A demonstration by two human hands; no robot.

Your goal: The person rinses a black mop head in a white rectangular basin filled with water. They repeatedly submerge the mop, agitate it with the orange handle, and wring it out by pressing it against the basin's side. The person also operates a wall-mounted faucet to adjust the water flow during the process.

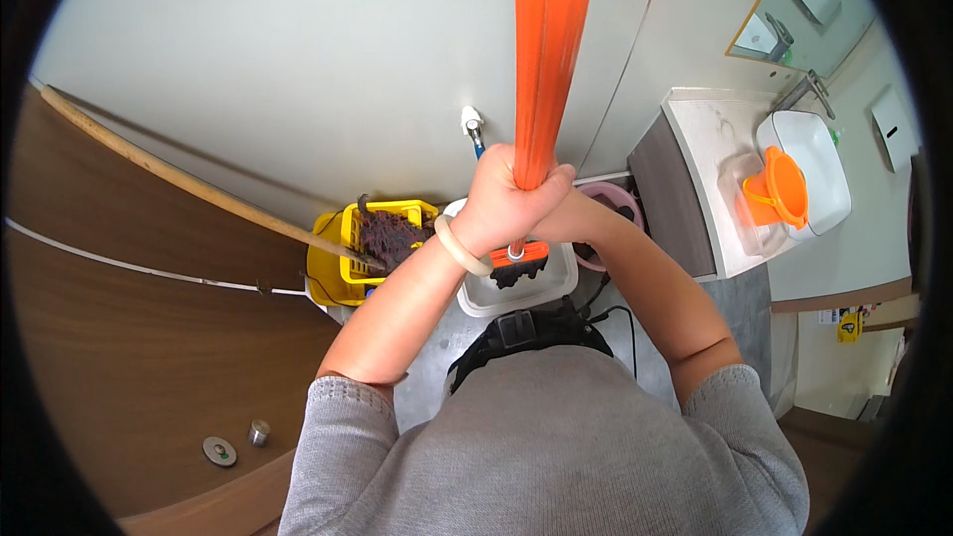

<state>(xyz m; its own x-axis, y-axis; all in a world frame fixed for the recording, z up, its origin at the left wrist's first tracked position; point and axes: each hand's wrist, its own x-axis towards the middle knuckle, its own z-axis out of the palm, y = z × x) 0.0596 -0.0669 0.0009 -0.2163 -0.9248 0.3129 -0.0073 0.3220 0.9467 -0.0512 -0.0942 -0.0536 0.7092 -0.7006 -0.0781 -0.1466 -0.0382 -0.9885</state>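
An orange mop handle (551, 52) rises steeply past my head, and both my hands are wrapped around it. My left hand (502, 197), with a pale bangle on the wrist, grips the handle on its near side. Partly hidden behind it, my right hand (566, 216) closes around the handle as well. Below them, the orange mop head (530, 253) with its dark, ragged lower edge is over a white basin (488, 301) on the floor. My forearm and hands cover part of the basin.
Left of the basin stands a yellow mop bucket (324, 279) holding a dark string mop (391, 238) with a long wooden handle (186, 182). A pink basin (633, 197) is at the right. Farther right, an orange pitcher (767, 190) stands by a white sink (830, 193). Black cables hang near my waist.
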